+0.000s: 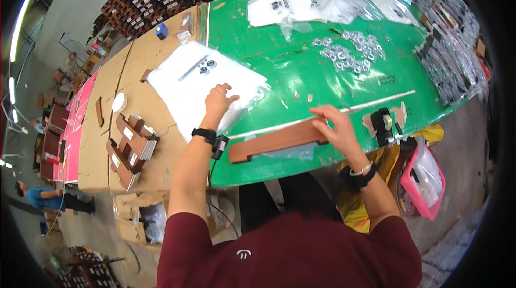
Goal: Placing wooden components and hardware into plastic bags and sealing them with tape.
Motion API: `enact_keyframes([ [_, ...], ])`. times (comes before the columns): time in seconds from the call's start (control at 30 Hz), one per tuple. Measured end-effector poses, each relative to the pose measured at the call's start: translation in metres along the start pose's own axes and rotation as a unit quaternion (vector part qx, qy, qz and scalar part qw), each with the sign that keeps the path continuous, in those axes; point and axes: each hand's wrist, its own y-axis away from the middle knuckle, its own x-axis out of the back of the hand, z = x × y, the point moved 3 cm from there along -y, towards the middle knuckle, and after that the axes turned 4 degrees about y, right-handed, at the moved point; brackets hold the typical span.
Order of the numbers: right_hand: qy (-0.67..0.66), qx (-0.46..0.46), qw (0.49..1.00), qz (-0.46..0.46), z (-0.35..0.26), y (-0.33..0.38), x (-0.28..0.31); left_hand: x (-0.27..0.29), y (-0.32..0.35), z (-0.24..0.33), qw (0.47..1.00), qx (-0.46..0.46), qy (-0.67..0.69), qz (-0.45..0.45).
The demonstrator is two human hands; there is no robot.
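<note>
Right hand (334, 129) at near end of brown wooden board (277, 140), thumb and forefinger parted; can't tell if gripping. Board extends left from it, over green counter (228, 27). Left hand (219, 101) loosely spread over white plastic sheets (174, 86), black rings (203, 66) just beyond.

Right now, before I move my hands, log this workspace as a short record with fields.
Left hand: left hand, fingers spread, over white plastic sheets; contact unclear
Right hand: right hand, at the right end of a brown wooden piece; grip partly hidden
On sheets: black round parts
Far right: small clear bags of metal parts on the green table surface
Left side: brown wooden parts on cardboard
</note>
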Motion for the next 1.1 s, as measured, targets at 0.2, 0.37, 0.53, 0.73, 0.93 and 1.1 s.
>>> enact_keyframes([
  [0.2, -0.020, -0.036, 0.999, -0.009, 0.005, -0.006, -0.009, -0.025, -0.020, 0.009, 0.987, 0.003, 0.145, -0.070],
  [0.37, -0.090, -0.087, 0.990, -0.058, -0.005, -0.033, -0.034, -0.031, -0.026, -0.028, 0.972, 0.044, 0.230, -0.033],
  [0.53, -0.123, -0.001, 0.989, -0.082, -0.018, -0.059, -0.059, 0.055, -0.040, -0.056, 0.834, 0.080, 0.503, 0.214],
  [0.73, -0.285, -0.061, 0.952, -0.093, -0.041, -0.083, -0.129, 0.164, -0.001, -0.012, 0.855, -0.051, 0.404, 0.322],
  [0.93, -0.152, -0.075, 0.986, -0.011, -0.038, -0.137, -0.211, 0.049, 0.056, -0.061, 0.965, 0.085, 0.243, 0.049],
  [1.1, -0.213, -0.183, 0.955, -0.097, -0.016, -0.127, -0.232, 0.076, 0.072, -0.036, 0.867, 0.131, 0.473, 0.089],
])
